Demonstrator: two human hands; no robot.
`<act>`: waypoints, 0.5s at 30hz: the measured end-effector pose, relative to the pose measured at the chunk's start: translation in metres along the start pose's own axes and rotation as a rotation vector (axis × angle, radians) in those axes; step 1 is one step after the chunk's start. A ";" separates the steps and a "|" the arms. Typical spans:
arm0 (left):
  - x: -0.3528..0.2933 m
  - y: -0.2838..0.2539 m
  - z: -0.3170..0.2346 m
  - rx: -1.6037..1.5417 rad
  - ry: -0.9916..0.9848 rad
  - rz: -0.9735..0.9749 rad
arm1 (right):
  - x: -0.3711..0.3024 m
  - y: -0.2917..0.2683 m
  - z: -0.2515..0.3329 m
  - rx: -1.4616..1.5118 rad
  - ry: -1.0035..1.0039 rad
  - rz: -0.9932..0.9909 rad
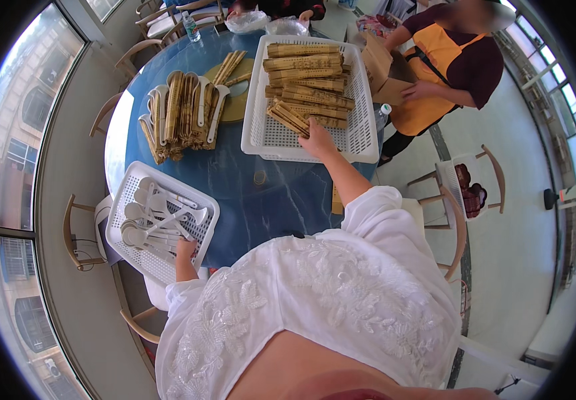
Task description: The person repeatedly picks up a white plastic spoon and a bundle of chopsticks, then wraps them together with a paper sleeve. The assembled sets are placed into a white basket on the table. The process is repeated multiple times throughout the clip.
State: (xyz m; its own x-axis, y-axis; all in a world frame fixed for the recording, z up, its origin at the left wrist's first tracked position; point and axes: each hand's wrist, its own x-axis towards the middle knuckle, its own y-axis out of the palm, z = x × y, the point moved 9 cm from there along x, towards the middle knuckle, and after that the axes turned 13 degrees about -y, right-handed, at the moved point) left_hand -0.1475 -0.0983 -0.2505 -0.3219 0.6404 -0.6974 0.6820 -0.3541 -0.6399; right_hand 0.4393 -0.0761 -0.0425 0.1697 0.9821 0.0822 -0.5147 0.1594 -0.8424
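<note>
Your right hand (317, 142) pinches gold packets (287, 119) inside the large basket (254, 107); can't tell if your left hand (185, 251) grips white ladles (134, 211) in the smaller basket (212, 217). Step looks like packet handling; next move calls for 1 steady pinch.

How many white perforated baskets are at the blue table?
2: one basket of golden bundles at the right hand, another basket of white utensils at the left hand. Any nested underneath would be hidden.

From my feed: blue marbled worktop (261, 213), carrying 1 large white basket (254, 120), 1 smaller white basket (211, 207), heaped golden packets (176, 107) with white spoons (218, 110), 1 clear bottle (192, 28).
</note>
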 end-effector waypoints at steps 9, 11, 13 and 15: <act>0.004 -0.001 0.023 -0.055 -0.075 -0.036 | 0.001 0.001 0.005 -0.017 0.068 0.112; 0.009 -0.002 0.027 -0.054 -0.058 -0.039 | 0.002 -0.004 0.009 -0.029 0.029 0.042; 0.014 -0.001 0.029 -0.014 -0.046 -0.034 | 0.001 -0.008 0.013 -0.057 0.006 0.003; 0.019 0.001 0.035 -0.039 -0.073 -0.024 | 0.001 -0.011 0.017 -0.100 -0.004 -0.005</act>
State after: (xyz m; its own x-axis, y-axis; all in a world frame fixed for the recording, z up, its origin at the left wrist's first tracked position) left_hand -0.1754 -0.1102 -0.2756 -0.3844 0.5963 -0.7047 0.6981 -0.3117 -0.6446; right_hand 0.4311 -0.0748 -0.0245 0.1692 0.9816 0.0887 -0.4275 0.1541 -0.8908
